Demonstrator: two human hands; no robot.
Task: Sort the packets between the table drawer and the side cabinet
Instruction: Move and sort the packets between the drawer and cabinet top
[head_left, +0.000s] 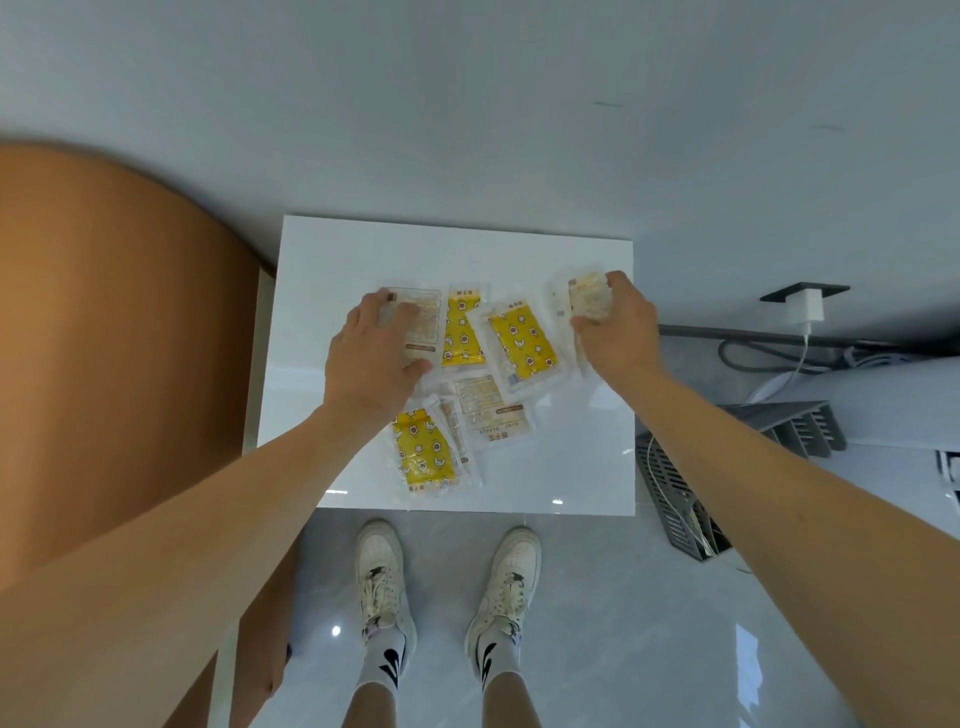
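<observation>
At frame centre, glossy yellow and beige plastic packets (522, 345) lie overlapping on the white square tabletop (582, 467). The left hand (371, 358) presses a beige packet (418, 322) with spread fingers; the right hand (615, 327) clutches a crumpled one (584, 296). Slick overlapped film may let neighbouring packets slide off.

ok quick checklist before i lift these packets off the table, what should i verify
1. Right hand grips a pale packet: ok.
2. Left hand has the pale packet beneath it secured: not ok, the fingers only rest on it.
3. Both hands on the same kind: ok, both pale.
4. Yellow packets left clear: not ok, they overlap pale ones.
5. Drawer or cabinet open: cannot tell.
</observation>
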